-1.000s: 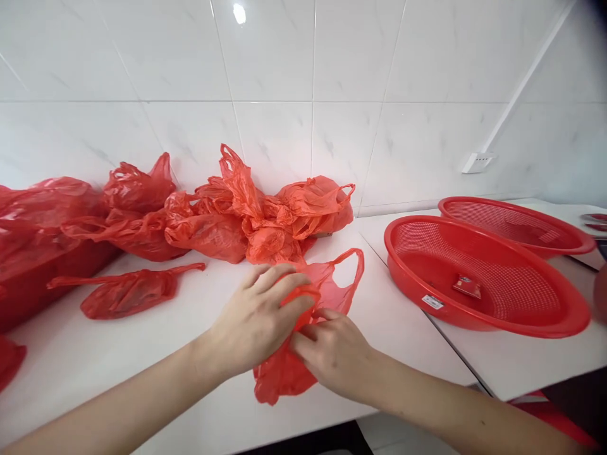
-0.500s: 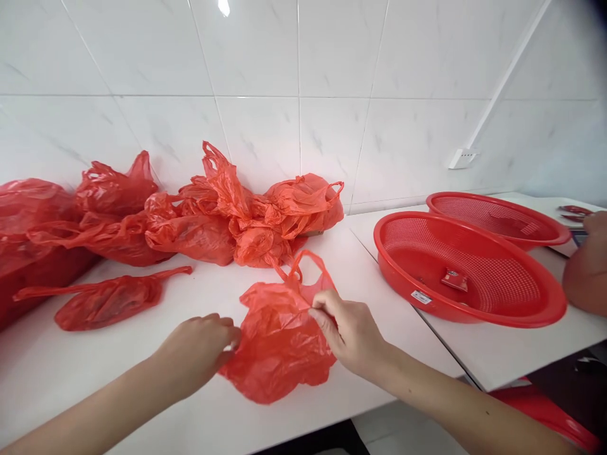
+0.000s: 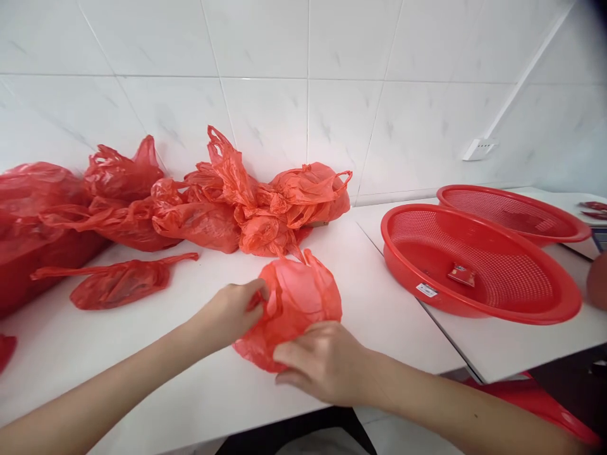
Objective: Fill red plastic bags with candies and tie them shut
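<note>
Bag (image 3: 298,297): lower edge hidden under right hand (image 3: 327,363). Basket label (image 3: 427,290): unreadably small. Rounded object (image 3: 599,281) cut off at right edge, possibly a hand.

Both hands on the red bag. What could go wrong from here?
1. The left hand pinches the thin red bag at one spot; the film might tear.
2. Its top sits right by the bag pile; it could snag.
3. The right hand is near the table edge; the bag may slip off.
</note>
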Available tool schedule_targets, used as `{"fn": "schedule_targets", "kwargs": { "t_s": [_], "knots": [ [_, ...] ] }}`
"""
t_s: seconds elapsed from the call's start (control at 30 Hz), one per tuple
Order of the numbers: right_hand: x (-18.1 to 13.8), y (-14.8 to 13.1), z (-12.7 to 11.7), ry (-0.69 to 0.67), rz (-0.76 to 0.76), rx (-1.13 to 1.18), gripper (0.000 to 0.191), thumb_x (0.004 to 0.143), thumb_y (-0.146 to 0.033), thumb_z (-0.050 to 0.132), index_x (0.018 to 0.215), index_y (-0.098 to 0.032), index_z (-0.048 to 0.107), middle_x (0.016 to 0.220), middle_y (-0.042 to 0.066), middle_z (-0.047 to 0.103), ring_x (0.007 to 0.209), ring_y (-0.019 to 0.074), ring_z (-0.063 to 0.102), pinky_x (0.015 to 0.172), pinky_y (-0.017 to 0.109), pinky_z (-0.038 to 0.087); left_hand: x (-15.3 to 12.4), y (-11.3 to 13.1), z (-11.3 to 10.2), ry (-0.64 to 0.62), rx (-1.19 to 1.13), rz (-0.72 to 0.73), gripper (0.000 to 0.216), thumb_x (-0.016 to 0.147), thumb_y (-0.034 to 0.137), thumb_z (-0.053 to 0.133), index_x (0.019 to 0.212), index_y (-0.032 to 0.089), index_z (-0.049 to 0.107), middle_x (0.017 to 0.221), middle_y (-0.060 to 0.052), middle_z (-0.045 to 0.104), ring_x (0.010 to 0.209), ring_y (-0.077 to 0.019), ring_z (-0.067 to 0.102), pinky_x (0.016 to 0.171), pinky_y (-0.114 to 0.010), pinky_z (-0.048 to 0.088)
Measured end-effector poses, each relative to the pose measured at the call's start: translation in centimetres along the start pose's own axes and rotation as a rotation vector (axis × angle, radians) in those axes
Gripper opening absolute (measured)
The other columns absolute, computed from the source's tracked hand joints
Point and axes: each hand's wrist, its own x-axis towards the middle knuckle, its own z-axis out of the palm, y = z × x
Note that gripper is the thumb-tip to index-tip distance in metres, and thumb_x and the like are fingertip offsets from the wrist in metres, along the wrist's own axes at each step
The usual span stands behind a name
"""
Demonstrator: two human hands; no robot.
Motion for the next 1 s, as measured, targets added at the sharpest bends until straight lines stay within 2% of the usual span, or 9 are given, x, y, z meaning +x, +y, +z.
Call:
{"fn": "schedule_targets", "kwargs": {
  "t_s": [0.1, 0.2, 0.37, 0.5, 0.63, 0.7, 0.77, 0.9, 1.0],
  "knots": [
    [-1.3, 1.7, -1.8, -0.071, 0.351, 0.223, 0.031, 0.103, -0.036, 0.031, 0.107, -0.019, 0.056, 0.064, -0.003, 0.059, 0.051, 0.0094, 0.05, 0.051, 0.022, 0.035, -0.6, -1.5, -1.4, 0.096, -0.559, -0.063, 0.004, 0.082, 0.028, 0.055, 0.084, 0.025, 0.053, 0.074, 0.002, 0.058, 0.071, -0.0161, 0.06, 0.067, -0.031, 0.053],
    [-2.4, 3.4, -3.5, -0.188, 0.593, 0.123, 0.027, 0.101, -0.027, 0.033, 0.106, -0.02, 0.058, 0.068, 0.0, 0.061, 0.056, 0.0122, 0.055, 0.056, 0.023, 0.038, -1.6, -2.4, -1.9, 0.191, -1.14, -0.11, 0.011, 0.08, 0.024, 0.062, 0.084, 0.026, 0.052, 0.085, 0.003, 0.06, 0.082, -0.0144, 0.062, 0.082, -0.032, 0.056],
    [-2.6, 4.5, -4.6, -0.492, 0.751, -0.283, 0.041, 0.085, -0.022, 0.057, 0.125, -0.02, 0.057, 0.093, 0.011, 0.07, 0.08, 0.0245, 0.067, 0.064, 0.031, 0.043, -2.0, -2.8, -0.9, 0.118, -1.319, -0.194, 0.003, 0.085, 0.026, 0.053, 0.084, 0.026, 0.05, 0.083, 0.001, 0.062, 0.079, -0.0177, 0.064, 0.082, -0.04, 0.057],
    [-1.4, 3.8, -5.0, -0.478, 0.727, -0.486, 0.055, 0.083, -0.021, 0.058, 0.137, -0.019, 0.048, 0.101, 0.014, 0.07, 0.074, 0.0263, 0.067, 0.059, 0.032, 0.041, -2.4, -2.4, -0.8, 0.391, -0.952, -0.256, 0.019, 0.091, 0.046, 0.047, 0.094, 0.027, 0.046, 0.118, -0.005, 0.058, 0.112, -0.0258, 0.06, 0.097, -0.051, 0.05],
    [0.0, 2.9, -3.6, -0.395, 0.547, -0.466, 0.034, 0.086, -0.011, 0.05, 0.117, -0.017, 0.06, 0.097, 0.011, 0.069, 0.086, 0.0247, 0.064, 0.062, 0.03, 0.041, -3.1, 0.3, -0.5, 0.715, -0.044, 0.343, 0.014, 0.087, 0.031, 0.059, 0.1, 0.029, 0.054, 0.144, -0.006, 0.042, 0.14, -0.0317, 0.032, 0.114, -0.06, 0.026],
    [0.4, 2.4, -2.3, -0.367, 0.417, -0.412, 0.027, 0.086, -0.007, 0.046, 0.103, -0.017, 0.065, 0.091, 0.009, 0.067, 0.088, 0.0232, 0.061, 0.067, 0.031, 0.042, -2.6, 1.7, 0.5, 0.667, 0.333, 0.567, 0.01, 0.083, 0.021, 0.062, 0.092, 0.026, 0.063, 0.147, -0.007, 0.042, 0.141, -0.0375, 0.028, 0.113, -0.064, 0.021],
    [0.3, 1.8, -1.2, -0.399, 0.334, -0.345, 0.023, 0.085, -0.009, 0.049, 0.099, -0.017, 0.066, 0.093, 0.009, 0.066, 0.092, 0.0242, 0.06, 0.073, 0.034, 0.044, -1.5, 2.2, 2.1, 0.562, 0.532, 0.603, 0.009, 0.081, 0.017, 0.062, 0.077, 0.022, 0.068, 0.146, -0.01, 0.045, 0.14, -0.043, 0.03, 0.11, -0.068, 0.022],
    [-1.1, 1.7, -1.2, -0.655, 0.447, -0.173, 0.057, 0.071, -0.024, 0.071, 0.126, -0.022, 0.059, 0.13, 0.016, 0.055, 0.112, 0.0366, 0.054, 0.082, 0.045, 0.047, 0.4, -0.3, 4.6, 0.292, 0.714, 0.425, 0.016, 0.068, 0.005, 0.065, 0.062, 0.019, 0.069, 0.146, -0.014, 0.049, 0.136, -0.0506, 0.034, 0.104, -0.075, 0.022],
    [-2.4, 2.8, -2.9, -0.75, 0.647, -0.106, 0.088, 0.064, -0.025, 0.077, 0.145, -0.028, 0.042, 0.147, 0.018, 0.04, 0.125, 0.0415, 0.047, 0.091, 0.05, 0.045, 0.5, -3.4, 4.3, 0.189, 0.768, 0.254, 0.047, 0.058, -0.005, 0.059, 0.089, 0.024, 0.076, 0.151, -0.013, 0.042, 0.132, -0.0518, 0.039, 0.096, -0.074, 0.032]
  ]
}}
